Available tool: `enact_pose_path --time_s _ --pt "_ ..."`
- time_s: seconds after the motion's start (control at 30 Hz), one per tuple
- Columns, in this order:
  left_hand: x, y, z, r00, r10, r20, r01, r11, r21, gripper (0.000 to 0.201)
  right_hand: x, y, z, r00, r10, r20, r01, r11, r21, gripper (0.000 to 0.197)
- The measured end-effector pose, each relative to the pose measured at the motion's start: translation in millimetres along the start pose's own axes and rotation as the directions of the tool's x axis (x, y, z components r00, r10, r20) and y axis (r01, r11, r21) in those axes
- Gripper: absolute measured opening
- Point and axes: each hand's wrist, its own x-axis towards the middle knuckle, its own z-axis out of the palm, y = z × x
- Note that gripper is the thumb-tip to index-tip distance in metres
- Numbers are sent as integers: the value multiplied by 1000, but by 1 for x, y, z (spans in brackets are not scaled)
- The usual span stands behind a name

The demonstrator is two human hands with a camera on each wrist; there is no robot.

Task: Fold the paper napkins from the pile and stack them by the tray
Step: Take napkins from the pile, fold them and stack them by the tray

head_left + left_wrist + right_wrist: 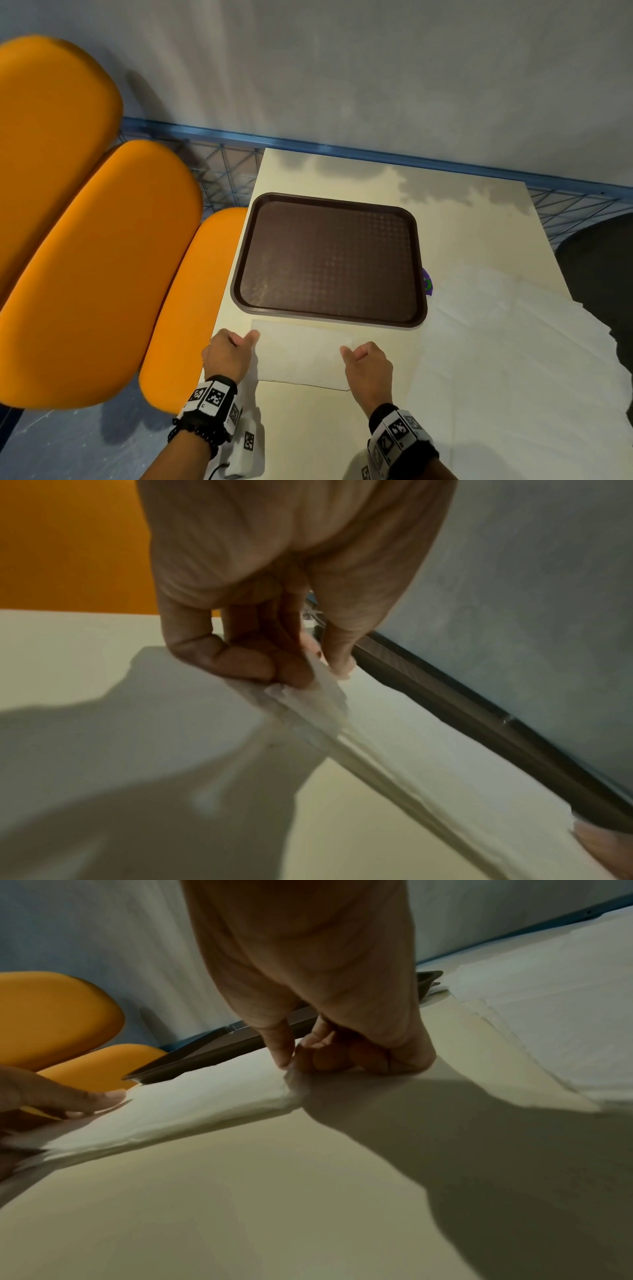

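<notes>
A folded white napkin (pixel 303 354) lies flat on the cream table just in front of the dark brown tray (pixel 330 258). My left hand (pixel 236 346) pinches the napkin's left edge (pixel 308 693) between thumb and curled fingers. My right hand (pixel 359 356) pinches its right edge (pixel 274 1085) the same way. The pile of unfolded white napkins (pixel 513 342) spreads over the table's right side, partly under the tray's right rim. In the right wrist view the left hand's fingertips (pixel 103 1099) show at the napkin's far end.
Orange padded seats (pixel 89 267) stand left of the table. A blue wire rack (pixel 226 164) runs behind it against a grey wall. A small purple object (pixel 427 281) peeks out at the tray's right rim. A dark chair (pixel 599 267) sits at the right.
</notes>
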Motion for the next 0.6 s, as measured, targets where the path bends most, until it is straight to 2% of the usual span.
enact_pose_path --time_s 0.07,0.1,0.13,0.17,0.2,0.23,0.3,0.33,0.43,0.6 --pt "-12 3 -5 977 197 -77 -199 979 -31 25 -6 1 -5 985 -163 -53 159 985 -71 23" --pt "-19 3 -6 934 351 -70 -350 936 17 19 -12 0 -7 957 -284 -58 272 949 -158 16" --pt "-25 2 -5 863 505 -9 -502 860 87 12 -18 -3 -7 916 -400 -23 382 888 -258 8" --pt "-29 -1 -1 787 610 92 -617 771 158 15 -25 -8 -3 867 -496 47 479 804 -351 7" --pt "-32 -2 7 724 656 211 -689 696 201 26 -30 -14 2 820 -555 141 558 720 -412 17" --pt "-32 -4 15 693 649 314 -718 658 226 37 -33 -20 10 777 -582 239 620 646 -445 30" --pt "-32 -1 26 685 593 424 -720 642 266 51 -36 -26 26 723 -560 404 690 562 -456 59" --pt "-31 1 29 695 554 459 -708 642 296 56 -34 -27 30 724 -518 456 690 551 -469 68" --pt "-26 0 31 733 427 530 -670 590 452 69 -28 -18 32 776 -416 474 630 534 -563 75" --pt "-18 -1 27 808 293 512 -583 529 617 92 -21 -7 20 869 -255 424 484 615 -623 95"
